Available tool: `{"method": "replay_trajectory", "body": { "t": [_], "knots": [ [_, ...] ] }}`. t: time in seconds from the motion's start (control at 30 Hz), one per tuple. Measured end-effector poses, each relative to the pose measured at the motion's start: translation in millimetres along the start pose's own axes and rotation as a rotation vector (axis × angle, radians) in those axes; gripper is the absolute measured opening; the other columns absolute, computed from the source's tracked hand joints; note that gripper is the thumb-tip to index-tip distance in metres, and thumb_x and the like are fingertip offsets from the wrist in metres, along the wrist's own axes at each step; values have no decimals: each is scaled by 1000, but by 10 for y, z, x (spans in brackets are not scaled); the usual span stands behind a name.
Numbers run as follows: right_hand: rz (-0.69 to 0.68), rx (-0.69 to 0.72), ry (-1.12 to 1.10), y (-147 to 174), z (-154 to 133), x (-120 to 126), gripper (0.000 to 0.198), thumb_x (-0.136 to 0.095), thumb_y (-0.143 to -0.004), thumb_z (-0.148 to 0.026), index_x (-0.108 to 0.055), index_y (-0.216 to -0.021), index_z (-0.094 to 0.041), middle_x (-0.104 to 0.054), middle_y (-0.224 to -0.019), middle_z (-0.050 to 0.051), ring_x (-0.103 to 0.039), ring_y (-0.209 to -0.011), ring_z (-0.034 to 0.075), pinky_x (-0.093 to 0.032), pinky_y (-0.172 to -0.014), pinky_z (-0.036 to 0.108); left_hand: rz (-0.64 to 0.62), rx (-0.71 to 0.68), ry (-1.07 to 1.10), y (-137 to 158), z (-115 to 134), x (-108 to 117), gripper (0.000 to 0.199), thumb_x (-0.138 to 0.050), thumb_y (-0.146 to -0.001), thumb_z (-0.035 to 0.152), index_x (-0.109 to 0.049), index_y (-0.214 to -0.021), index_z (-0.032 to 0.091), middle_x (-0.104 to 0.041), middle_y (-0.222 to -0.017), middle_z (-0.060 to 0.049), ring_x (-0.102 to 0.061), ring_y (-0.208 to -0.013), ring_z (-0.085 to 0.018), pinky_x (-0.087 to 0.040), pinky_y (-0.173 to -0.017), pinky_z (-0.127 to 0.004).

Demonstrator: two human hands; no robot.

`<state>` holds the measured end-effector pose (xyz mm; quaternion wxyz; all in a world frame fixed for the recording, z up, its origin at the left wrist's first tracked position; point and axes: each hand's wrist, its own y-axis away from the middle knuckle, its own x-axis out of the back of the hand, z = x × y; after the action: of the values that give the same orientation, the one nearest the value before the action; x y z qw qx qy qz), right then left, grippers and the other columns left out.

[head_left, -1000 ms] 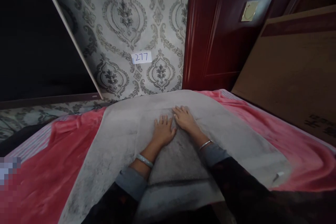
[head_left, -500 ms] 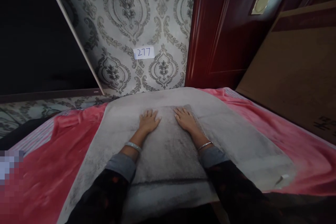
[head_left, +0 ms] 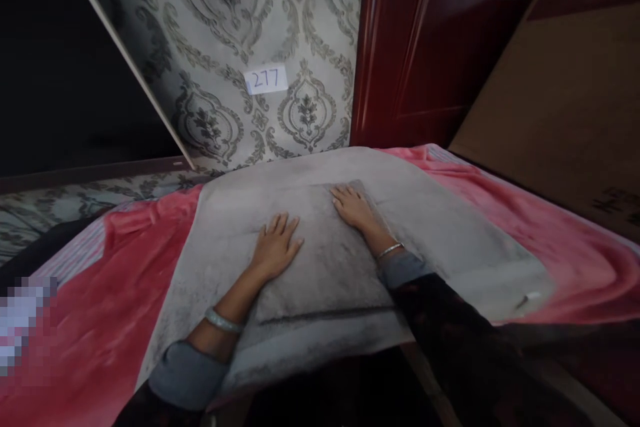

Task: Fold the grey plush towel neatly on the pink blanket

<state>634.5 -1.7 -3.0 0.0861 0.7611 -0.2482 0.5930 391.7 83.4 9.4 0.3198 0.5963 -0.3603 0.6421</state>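
A square of grey plush fabric point(head_left: 320, 267), a cushion cover or a folded cloth, lies flat with a dark lower edge. Beneath it spreads a larger pale grey plush sheet point(head_left: 450, 260). My left hand point(head_left: 274, 247) rests palm down with fingers spread along the square's left side. Near its upper right corner my right hand point(head_left: 351, 205) also lies flat, fingers stretched out. Neither hand grips anything. Each wrist carries a bangle.
A pink blanket point(head_left: 135, 273) extends out on both sides of the pale sheet. A dark screen point(head_left: 75, 67) stands at left, a large cardboard box point(head_left: 560, 100) at right. Behind are patterned wallpaper with a paper label point(head_left: 267, 79) reading 277 and a dark red door point(head_left: 415, 47).
My left hand has slid toward me and slightly left along the square's side. My right hand stays near the upper right corner. The view has shifted a little.
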Motion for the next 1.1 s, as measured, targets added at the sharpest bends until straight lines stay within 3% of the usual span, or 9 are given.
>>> {"method": "replay_trajectory", "body": {
  "t": [0.13,0.27,0.37,0.47,0.6,0.77,0.97,1.1],
  "knots": [
    [-16,12,-16,17,12,65,53,-26,-104,-36,-35,-156,-26,-30,-163,2,-25,-149,28,-22,-120,49,11,8,-2,22,11,-52,62,-29,-101,50,-31,-156,23,-24,-165,-11,-19,-152,-30,-26,-119,-56],
    [-123,24,-6,113,33,166,55,-26,-106,-39,-28,-159,-26,-24,-165,3,-20,-151,28,-20,-121,48,28,-6,-21,-14,2,-59,62,-27,-101,51,-32,-156,23,-26,-164,-12,-21,-152,-31,-27,-118,-56],
    [-198,54,13,357,106,204,58,-31,-105,-47,-24,-160,-29,-17,-167,2,-14,-152,30,-16,-121,51,38,-15,-23,-23,7,-65,63,-26,-101,51,-30,-156,22,-26,-164,-12,-21,-152,-32,-27,-118,-57],
    [-193,108,29,803,181,210,62,-34,-103,-52,-21,-160,-31,-13,-168,2,-11,-153,31,-14,-121,52,37,-25,-12,-24,15,-67,63,-26,-101,51,-30,-156,21,-25,-164,-13,-20,-152,-33,-27,-117,-58],
    [-135,129,42,1533,217,210,56,-32,-104,-49,-26,-158,-35,-19,-166,-1,-14,-153,28,-14,-122,52,38,-23,-1,-15,34,-56,63,-26,-101,51,-31,-156,21,-26,-164,-14,-20,-152,-32,-27,-117,-58],
    [29,73,-9,2208,278,105,53,-26,-105,-44,-37,-155,-30,-33,-162,1,-19,-152,27,-26,-118,53,34,-14,-8,-8,69,-25,63,-26,-101,50,-30,-156,20,-25,-164,-14,-20,-152,-33,-26,-117,-58],
    [308,69,-84,2525,352,-110,52,-30,-103,-46,-46,-150,-29,-44,-155,3,-27,-147,32,-32,-114,56,-84,-5,28,226,58,23,65,-30,-100,51,-26,-158,21,-17,-166,-14,-10,-153,-37,-22,-117,-62],
    [343,57,-83,2554,326,-130,51,-36,-102,-44,-42,-152,-32,-45,-154,3,-37,-140,34,-35,-111,58,-4,-63,169,665,-44,-81,67,-39,-97,54,-39,-152,17,-22,-165,-17,-17,-152,-37,-25,-119,-57]
  ]
}}
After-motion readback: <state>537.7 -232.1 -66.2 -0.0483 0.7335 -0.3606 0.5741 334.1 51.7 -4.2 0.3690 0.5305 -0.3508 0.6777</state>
